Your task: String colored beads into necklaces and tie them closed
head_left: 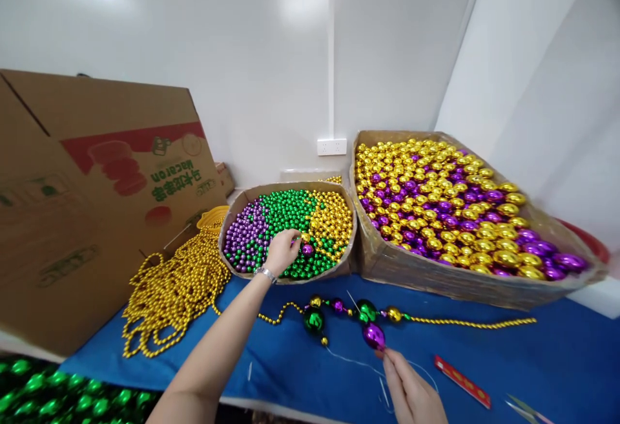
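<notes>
My left hand (283, 251) is over a box of small beads (285, 207), sorted roughly into purple, green and gold. Its fingers are pinched together beside a larger purple bead (307, 250); what they hold, if anything, is hidden. Low on the right, my right hand (411, 385) grips the lower end of a big shiny purple bead (373, 335) between thumb and finger. Just behind lies a bead strand (338, 306) with large green, purple and gold beads. Thin clear thread (356, 362) runs from a small gold bead towards my right hand.
A large box of gold and purple beads (436, 201) stands at right. Gold bead chains (179, 295) are heaped at left before a cardboard carton (97, 204). On the blue cloth (300, 372) lie a red packet (462, 381) and scissors (527, 410). Green beads (62, 392) sit below the table.
</notes>
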A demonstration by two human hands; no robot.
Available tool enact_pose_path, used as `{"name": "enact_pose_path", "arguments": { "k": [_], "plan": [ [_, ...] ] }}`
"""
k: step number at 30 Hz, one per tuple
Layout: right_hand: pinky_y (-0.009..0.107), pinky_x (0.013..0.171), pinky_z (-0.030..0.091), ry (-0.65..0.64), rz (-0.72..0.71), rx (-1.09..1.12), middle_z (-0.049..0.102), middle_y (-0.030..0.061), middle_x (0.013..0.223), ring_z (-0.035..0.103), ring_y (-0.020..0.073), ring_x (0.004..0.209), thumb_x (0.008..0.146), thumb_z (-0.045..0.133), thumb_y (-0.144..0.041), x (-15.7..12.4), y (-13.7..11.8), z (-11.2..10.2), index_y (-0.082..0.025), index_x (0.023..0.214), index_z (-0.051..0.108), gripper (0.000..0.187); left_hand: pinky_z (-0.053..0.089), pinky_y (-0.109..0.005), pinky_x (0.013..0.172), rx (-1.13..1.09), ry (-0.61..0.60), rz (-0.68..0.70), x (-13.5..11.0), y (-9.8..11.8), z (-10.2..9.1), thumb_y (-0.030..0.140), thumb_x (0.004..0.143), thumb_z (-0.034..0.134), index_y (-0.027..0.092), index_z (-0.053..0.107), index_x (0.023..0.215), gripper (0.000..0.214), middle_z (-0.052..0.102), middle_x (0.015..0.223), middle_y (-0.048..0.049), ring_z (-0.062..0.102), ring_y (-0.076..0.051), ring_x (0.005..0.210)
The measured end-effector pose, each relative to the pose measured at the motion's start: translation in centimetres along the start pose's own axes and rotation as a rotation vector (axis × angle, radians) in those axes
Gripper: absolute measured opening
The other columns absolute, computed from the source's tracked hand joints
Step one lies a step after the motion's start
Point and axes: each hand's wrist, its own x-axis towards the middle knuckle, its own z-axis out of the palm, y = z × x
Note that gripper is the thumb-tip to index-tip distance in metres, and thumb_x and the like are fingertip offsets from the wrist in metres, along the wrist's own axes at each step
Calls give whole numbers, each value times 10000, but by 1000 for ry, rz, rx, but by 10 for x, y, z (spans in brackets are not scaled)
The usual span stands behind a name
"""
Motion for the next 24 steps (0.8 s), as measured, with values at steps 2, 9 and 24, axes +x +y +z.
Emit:
{"name": "enact_pose_path", "arguments": {
  "k": [2, 9, 24],
  "plan": [
    [172, 605, 552, 7, -27, -7, 735, 77, 829, 710, 173, 724, 962, 305, -401, 1, 0, 2, -181, 978, 626, 389, 429, -315, 839, 68, -33, -10, 5, 0, 6, 232, 843, 503, 188, 637, 969, 189, 667, 934, -65, 585, -206, 917],
    [166, 628, 550, 16, -71, -10, 737, 81, 844, 712, 172, 723, 964, 306, -381, 4, 1, 2, -178, 993, 626, 380, 416, -451, 818, 128, -89, -94, 30, 12, 25, 388, 740, 638, 154, 630, 861, 263, 656, 864, -134, 548, -336, 984],
    [254, 652, 564, 87, -164, -121, 720, 81, 893, 699, 191, 774, 946, 361, -272, 6, -8, -5, -159, 997, 641, 306, 511, -259, 699, -1316, -474, -127, -80, 49, -3, 173, 697, 716, 196, 538, 1102, 443, 598, 1106, -88, 561, -171, 904]
  ]
}}
